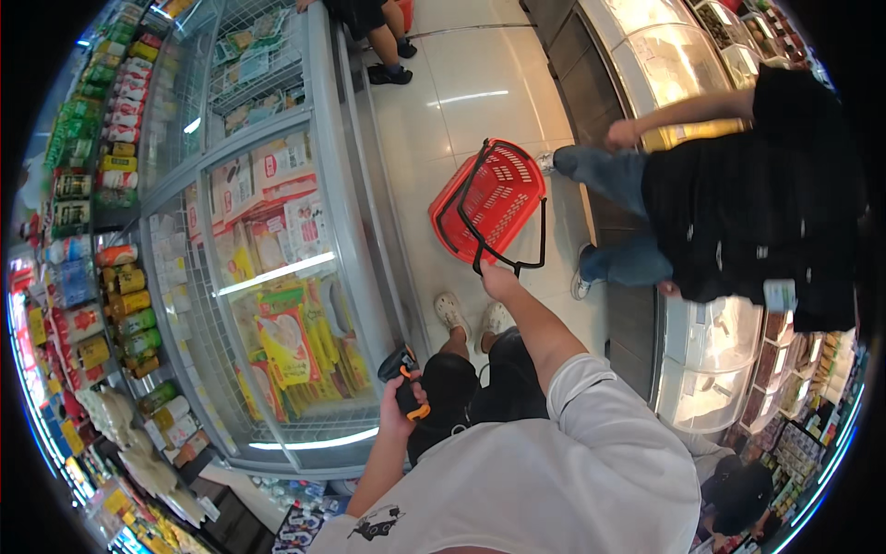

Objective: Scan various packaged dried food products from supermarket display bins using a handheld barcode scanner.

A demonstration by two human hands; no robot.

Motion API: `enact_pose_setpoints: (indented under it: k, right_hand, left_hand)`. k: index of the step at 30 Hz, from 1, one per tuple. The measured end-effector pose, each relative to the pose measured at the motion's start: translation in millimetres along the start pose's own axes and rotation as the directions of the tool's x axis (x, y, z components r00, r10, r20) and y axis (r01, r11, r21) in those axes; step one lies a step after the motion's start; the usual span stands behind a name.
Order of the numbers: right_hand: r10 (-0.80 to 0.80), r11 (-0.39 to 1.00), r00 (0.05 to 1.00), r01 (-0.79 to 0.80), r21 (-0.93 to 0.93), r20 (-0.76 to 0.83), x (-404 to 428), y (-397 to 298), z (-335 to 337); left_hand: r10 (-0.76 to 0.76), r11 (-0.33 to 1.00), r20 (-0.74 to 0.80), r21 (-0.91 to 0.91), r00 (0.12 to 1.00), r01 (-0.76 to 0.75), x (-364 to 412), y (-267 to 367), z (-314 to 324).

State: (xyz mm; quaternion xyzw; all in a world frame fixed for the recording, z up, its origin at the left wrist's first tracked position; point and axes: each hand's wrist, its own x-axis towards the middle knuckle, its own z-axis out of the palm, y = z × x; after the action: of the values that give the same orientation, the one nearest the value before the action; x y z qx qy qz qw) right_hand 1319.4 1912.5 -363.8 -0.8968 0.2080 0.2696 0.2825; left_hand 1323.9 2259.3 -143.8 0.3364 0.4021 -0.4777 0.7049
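My right hand point(500, 282) grips the black handle point(473, 216) of a red plastic shopping basket point(495, 197). The basket has slotted walls, looks tilted in front of my feet, and shows no goods inside. In my left hand point(396, 410) is a black handheld device point(408, 388) with orange parts; its exact kind is unclear. That hand is close to the near right corner of a glass-topped chest freezer point(360, 263). Under the glass lie yellow food packets point(291, 339) and red-and-white packets point(277, 170).
A person in black with jeans point(747, 208) stands right of the basket, one shoe close to it. Another person's legs point(384, 45) are beyond, by the freezer. Clear food bins point(713, 367) line the right side. Bottle shelves point(131, 298) stand left. Tiled floor point(471, 83) runs between.
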Motion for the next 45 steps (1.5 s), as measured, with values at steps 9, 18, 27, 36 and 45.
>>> enact_pose_setpoints:
  k: [9, 18, 27, 36, 45]
  right_hand:
    - [0.012, 0.995, 0.997, -0.004, -0.103, 0.079, 90.3, -8.7, -52.4]
    - [0.044, 0.905, 0.995, -0.002, -0.426, 0.090, 157.0, 68.5, -157.2]
    - [0.230, 0.901, 0.970, -0.183, -0.392, 0.075, 176.1, 145.4, -211.5]
    - [0.273, 0.841, 0.959, -0.198, -0.503, 0.079, 172.7, 236.7, -259.4]
    - [0.475, 0.800, 0.879, -0.413, -0.436, 0.039, 177.8, 289.4, -254.9]
  left_hand:
    - [0.123, 0.992, -0.041, 0.025, 0.992, -0.122, 3.4, 45.7, 63.2]
    - [0.117, 0.991, -0.101, 0.080, 0.988, -0.109, 47.1, 70.4, 184.5]
    - [-0.024, 0.976, -0.046, 0.215, 0.999, 0.033, 112.3, 103.2, 309.2]
    - [-0.144, 0.878, -0.071, 0.451, 0.987, 0.160, 218.8, 162.7, 445.3]
    - [-0.160, 0.749, -0.060, 0.643, 0.985, 0.161, 284.6, 229.6, 563.9]
